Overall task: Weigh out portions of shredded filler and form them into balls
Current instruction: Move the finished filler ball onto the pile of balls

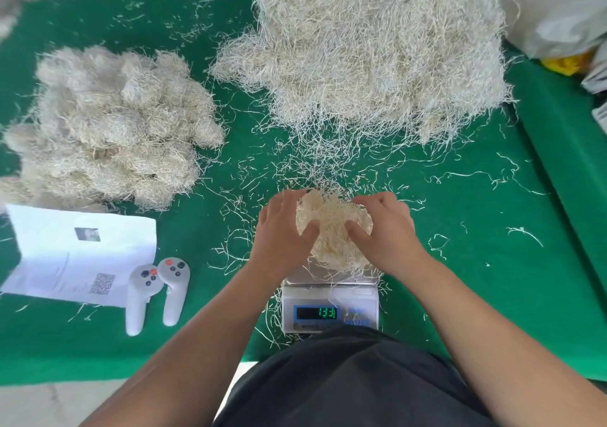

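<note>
Both hands, left [284, 229] and right [386, 229], cup a wad [331, 229] over the scale [330, 308], near the mat's [203, 338] front edge.

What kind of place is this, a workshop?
Probably a small packing or craft workbench: a digital scale on a green mat, a big heap of shredded filler, and finished filler balls piled alongside.

A portion [333, 229] is held on the scale [330, 308] between both hands; formed balls [108, 124] lie left, the bulk pile [377, 52] behind.
</note>
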Available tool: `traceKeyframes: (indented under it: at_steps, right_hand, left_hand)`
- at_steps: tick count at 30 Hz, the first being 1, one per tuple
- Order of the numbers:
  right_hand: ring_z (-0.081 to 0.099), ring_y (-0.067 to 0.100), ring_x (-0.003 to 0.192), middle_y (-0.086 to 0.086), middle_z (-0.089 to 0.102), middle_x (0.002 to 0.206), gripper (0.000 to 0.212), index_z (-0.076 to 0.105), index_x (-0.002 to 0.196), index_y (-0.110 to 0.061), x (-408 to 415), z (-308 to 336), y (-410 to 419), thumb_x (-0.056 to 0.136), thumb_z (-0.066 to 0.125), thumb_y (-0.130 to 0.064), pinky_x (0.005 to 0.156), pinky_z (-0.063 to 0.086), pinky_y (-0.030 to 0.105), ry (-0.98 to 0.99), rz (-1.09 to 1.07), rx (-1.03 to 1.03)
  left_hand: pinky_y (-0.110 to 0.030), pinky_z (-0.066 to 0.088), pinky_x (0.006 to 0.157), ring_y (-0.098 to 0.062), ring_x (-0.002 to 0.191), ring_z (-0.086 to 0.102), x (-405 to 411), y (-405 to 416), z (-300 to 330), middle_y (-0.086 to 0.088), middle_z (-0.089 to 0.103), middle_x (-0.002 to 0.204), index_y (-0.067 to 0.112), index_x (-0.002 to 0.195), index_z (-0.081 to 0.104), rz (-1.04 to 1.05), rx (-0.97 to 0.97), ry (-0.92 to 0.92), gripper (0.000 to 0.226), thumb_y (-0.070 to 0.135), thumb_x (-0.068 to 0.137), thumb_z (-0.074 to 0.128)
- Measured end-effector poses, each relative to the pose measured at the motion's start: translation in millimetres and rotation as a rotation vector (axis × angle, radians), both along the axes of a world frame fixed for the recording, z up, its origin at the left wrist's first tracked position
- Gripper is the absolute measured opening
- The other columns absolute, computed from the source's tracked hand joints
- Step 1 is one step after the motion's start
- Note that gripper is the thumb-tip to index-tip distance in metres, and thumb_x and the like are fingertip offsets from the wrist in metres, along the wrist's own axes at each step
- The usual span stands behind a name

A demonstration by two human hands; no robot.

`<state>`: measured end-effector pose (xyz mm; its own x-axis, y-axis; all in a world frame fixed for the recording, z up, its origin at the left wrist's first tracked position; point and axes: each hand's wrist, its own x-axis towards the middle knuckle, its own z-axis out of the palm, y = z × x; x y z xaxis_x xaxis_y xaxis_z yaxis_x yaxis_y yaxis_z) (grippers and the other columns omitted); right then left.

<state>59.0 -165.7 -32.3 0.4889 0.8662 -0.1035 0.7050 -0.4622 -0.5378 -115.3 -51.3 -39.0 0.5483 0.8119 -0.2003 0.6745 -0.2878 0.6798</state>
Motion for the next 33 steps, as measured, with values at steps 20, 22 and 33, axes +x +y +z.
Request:
traceKeyframes:
  at_steps: [20,22,33]
  right_hand:
    - [0.058,0.011,0.062,0.000,0.064,0.073,0.037,0.073,0.092,-0.018,50,60,79,0.090,0.065,-0.054,0.061,0.050,0.030,0.673,0.145,0.068]
    - [0.057,0.013,0.066,0.006,0.064,0.080,0.036,0.074,0.096,-0.014,56,65,85,0.092,0.067,-0.050,0.065,0.049,0.031,0.802,0.053,0.169]
    - [0.073,0.016,0.069,0.011,0.065,0.095,0.030,0.065,0.121,-0.005,115,95,119,0.097,0.073,-0.020,0.067,0.061,0.026,1.212,-0.466,0.473]
  left_hand:
    - [-0.024,0.061,0.078,0.002,0.105,0.068,22,30,10,0.014,0.053,0.135,0.045,0.153,0.022,0.020,-0.483,-0.527,0.098,0.046,0.078,0.086]
    - [-0.021,0.060,0.066,0.003,0.085,0.072,26,29,1,0.010,0.069,0.112,0.030,0.142,0.042,-0.005,-0.467,-0.340,0.066,0.037,0.088,0.079]
    - [-0.035,0.059,0.070,-0.011,0.068,0.065,25,33,-25,0.003,0.068,0.076,0.029,0.094,0.064,-0.078,-0.160,0.037,0.015,0.041,0.102,0.060]
